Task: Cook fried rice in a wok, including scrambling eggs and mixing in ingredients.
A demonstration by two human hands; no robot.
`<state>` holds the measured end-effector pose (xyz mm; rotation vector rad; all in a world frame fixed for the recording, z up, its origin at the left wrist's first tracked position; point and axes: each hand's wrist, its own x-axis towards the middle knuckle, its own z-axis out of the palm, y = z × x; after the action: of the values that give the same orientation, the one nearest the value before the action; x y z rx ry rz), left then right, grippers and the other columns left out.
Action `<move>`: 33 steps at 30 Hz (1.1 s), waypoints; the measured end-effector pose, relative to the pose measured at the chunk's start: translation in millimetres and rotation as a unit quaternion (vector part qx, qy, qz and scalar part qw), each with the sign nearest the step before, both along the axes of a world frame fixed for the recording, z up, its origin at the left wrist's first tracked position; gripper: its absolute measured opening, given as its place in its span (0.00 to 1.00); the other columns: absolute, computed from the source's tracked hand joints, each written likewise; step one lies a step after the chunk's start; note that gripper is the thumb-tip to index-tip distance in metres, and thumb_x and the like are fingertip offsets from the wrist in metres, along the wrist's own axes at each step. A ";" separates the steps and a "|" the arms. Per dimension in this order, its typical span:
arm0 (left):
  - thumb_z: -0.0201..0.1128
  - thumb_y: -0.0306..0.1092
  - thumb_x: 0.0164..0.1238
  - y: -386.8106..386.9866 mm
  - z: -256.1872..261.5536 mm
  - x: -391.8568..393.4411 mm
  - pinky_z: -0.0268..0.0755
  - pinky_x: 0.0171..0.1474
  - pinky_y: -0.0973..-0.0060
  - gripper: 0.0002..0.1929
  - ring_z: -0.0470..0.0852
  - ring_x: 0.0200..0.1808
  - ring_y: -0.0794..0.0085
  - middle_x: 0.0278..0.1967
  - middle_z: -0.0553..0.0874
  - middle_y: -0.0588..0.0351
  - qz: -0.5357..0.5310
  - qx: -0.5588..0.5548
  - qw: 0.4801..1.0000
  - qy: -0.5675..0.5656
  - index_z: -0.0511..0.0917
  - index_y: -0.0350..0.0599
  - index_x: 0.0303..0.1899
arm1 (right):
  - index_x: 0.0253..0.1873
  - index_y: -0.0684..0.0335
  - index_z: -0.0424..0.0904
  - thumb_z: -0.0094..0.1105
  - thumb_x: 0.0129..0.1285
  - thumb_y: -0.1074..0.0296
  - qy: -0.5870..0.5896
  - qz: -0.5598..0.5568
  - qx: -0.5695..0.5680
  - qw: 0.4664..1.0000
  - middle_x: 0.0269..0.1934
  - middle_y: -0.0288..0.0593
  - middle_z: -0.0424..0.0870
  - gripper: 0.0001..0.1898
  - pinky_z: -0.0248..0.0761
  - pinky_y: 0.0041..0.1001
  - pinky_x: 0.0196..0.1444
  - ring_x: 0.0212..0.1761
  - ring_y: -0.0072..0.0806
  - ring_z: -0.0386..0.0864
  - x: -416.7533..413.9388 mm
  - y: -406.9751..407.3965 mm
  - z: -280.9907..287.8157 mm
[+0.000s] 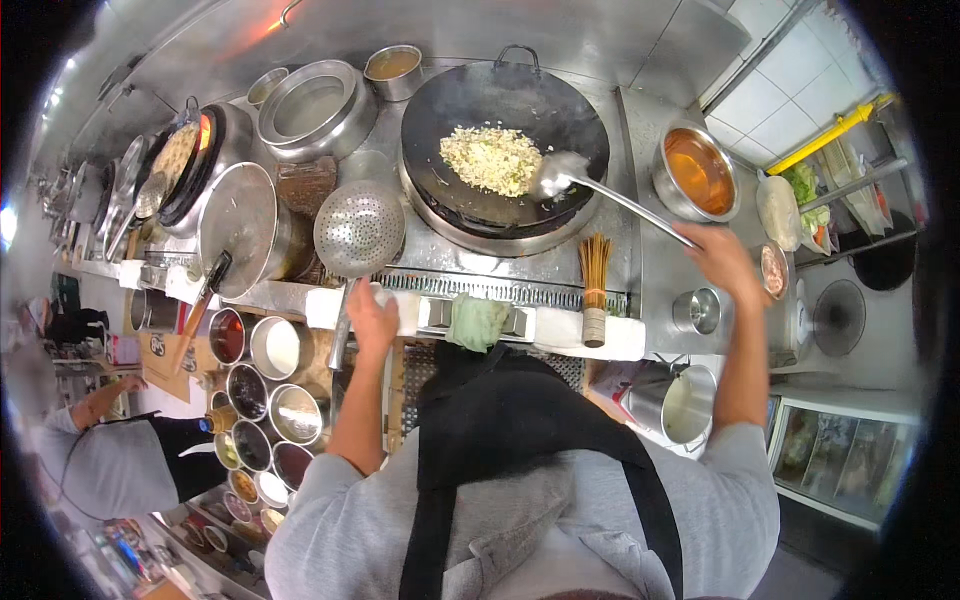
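My right hand point(721, 259) grips the handle of a metal wok ladle point(561, 174), whose bowl rests in a large black wok point(495, 94) at the right side of a pale, finely chopped food point(491, 159). At the stove's front edge, my left hand point(371, 311) is at the handle of a perforated metal strainer point(360, 229); whether the fingers close round it cannot be told. The strainer's bowl lies left of the wok, beside a pot. A green cloth point(478, 322) hangs at the front edge, with a bamboo wok brush point(596, 281) to its right.
A steel bowl of orange liquid point(694, 172) stands right of the wok, with a small metal pot point(697, 311) nearer me. Several seasoning containers point(276, 347) are at lower left. A co-worker point(112, 457) stands at far left. Another wok point(187, 169) holds food over flame.
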<state>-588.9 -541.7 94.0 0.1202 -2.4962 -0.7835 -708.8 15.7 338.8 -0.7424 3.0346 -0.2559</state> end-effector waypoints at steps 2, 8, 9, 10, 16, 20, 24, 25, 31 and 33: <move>0.69 0.26 0.56 -12.8 -25.3 11.7 0.66 0.65 0.52 0.35 0.75 0.60 0.37 0.57 0.79 0.31 0.038 0.050 0.992 -0.111 0.68 0.37 0.68 | 0.67 0.50 0.78 0.61 0.66 0.69 0.083 0.039 -0.096 0.991 0.42 0.49 0.89 0.23 0.76 0.34 0.34 0.28 0.39 0.83 -40.3 -16.1 -89.2; 0.67 0.23 0.60 -19.3 -16.7 19.4 0.72 0.62 0.54 0.37 0.78 0.60 0.42 0.59 0.79 0.35 0.060 0.255 0.953 -0.150 0.61 0.38 0.71 | 0.73 0.47 0.70 0.49 0.76 0.63 -0.286 -0.316 -0.416 0.803 0.24 0.33 0.71 0.23 0.61 0.26 0.17 0.17 0.21 0.65 -84.8 -103.1 -104.0; 0.67 0.25 0.62 -19.2 -9.1 18.6 0.74 0.61 0.54 0.38 0.80 0.59 0.45 0.61 0.79 0.38 0.049 0.425 0.893 -0.137 0.59 0.38 0.73 | 0.73 0.47 0.70 0.49 0.76 0.63 -0.287 -0.315 -0.418 0.802 0.24 0.33 0.71 0.23 0.61 0.26 0.17 0.17 0.21 0.65 -94.8 -111.7 -100.8; 0.64 0.27 0.67 -3.4 16.7 21.2 0.76 0.61 0.60 0.32 0.81 0.59 0.52 0.60 0.81 0.43 0.051 0.605 0.788 -0.103 0.63 0.37 0.71 | 0.73 0.49 0.70 0.49 0.76 0.63 -0.257 -0.300 -0.395 0.829 0.24 0.33 0.70 0.23 0.60 0.26 0.16 0.17 0.21 0.64 -102.0 -124.4 -94.6; 0.61 0.36 0.67 23.6 24.3 32.5 0.74 0.64 0.51 0.27 0.80 0.60 0.49 0.60 0.80 0.40 -0.130 0.896 0.421 -0.055 0.71 0.37 0.66 | 0.71 0.55 0.70 0.52 0.75 0.62 -0.289 -0.196 -0.326 0.879 0.26 0.40 0.76 0.22 0.68 0.31 0.21 0.20 0.29 0.72 -94.8 -200.3 -87.5; 0.60 0.40 0.70 65.5 66.1 20.5 0.80 0.55 0.53 0.28 0.82 0.56 0.50 0.62 0.77 0.37 -0.127 0.931 0.337 -0.060 0.68 0.39 0.68 | 0.71 0.52 0.71 0.56 0.72 0.63 0.037 0.090 -0.251 0.963 0.33 0.48 0.83 0.24 0.77 0.38 0.35 0.27 0.43 0.81 -51.6 -133.1 -147.7; 0.62 0.34 0.71 62.9 52.1 10.7 0.83 0.40 0.62 0.22 0.87 0.43 0.58 0.55 0.81 0.41 -0.165 0.875 0.429 -0.149 0.68 0.43 0.63 | 0.71 0.39 0.72 0.57 0.71 0.65 0.006 0.057 -0.055 0.997 0.37 0.51 0.83 0.25 0.78 0.44 0.39 0.32 0.52 0.84 -12.4 -44.1 -115.0; 0.63 0.31 0.70 68.2 58.5 7.0 0.83 0.36 0.64 0.20 0.87 0.41 0.60 0.52 0.83 0.44 -0.145 0.787 0.567 -0.194 0.69 0.43 0.60 | 0.71 0.39 0.72 0.57 0.71 0.65 0.004 0.053 -0.057 0.997 0.37 0.51 0.83 0.25 0.78 0.44 0.39 0.32 0.52 0.84 -10.0 -39.5 -95.3; 0.60 0.41 0.77 106.9 85.7 -58.6 0.77 0.27 0.68 0.15 0.86 0.35 0.66 0.43 0.85 0.54 -0.070 0.730 0.642 -0.222 0.70 0.51 0.58 | 0.74 0.38 0.69 0.57 0.73 0.62 0.095 -0.097 0.057 0.989 0.37 0.51 0.82 0.26 0.77 0.41 0.38 0.36 0.49 0.84 1.6 -26.6 -80.8; 0.56 0.52 0.79 116.9 93.2 -87.7 0.75 0.28 0.67 0.17 0.86 0.37 0.64 0.43 0.85 0.55 -0.083 0.751 0.598 -0.268 0.73 0.53 0.55 | 0.73 0.43 0.71 0.56 0.74 0.63 0.113 -0.076 -0.245 0.960 0.40 0.52 0.86 0.24 0.80 0.37 0.39 0.31 0.43 0.85 9.4 -18.6 -133.9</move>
<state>-676.5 -424.8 187.2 0.7705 -1.4149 -3.0403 -699.3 -2.9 204.9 -0.5783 3.2806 -1.0233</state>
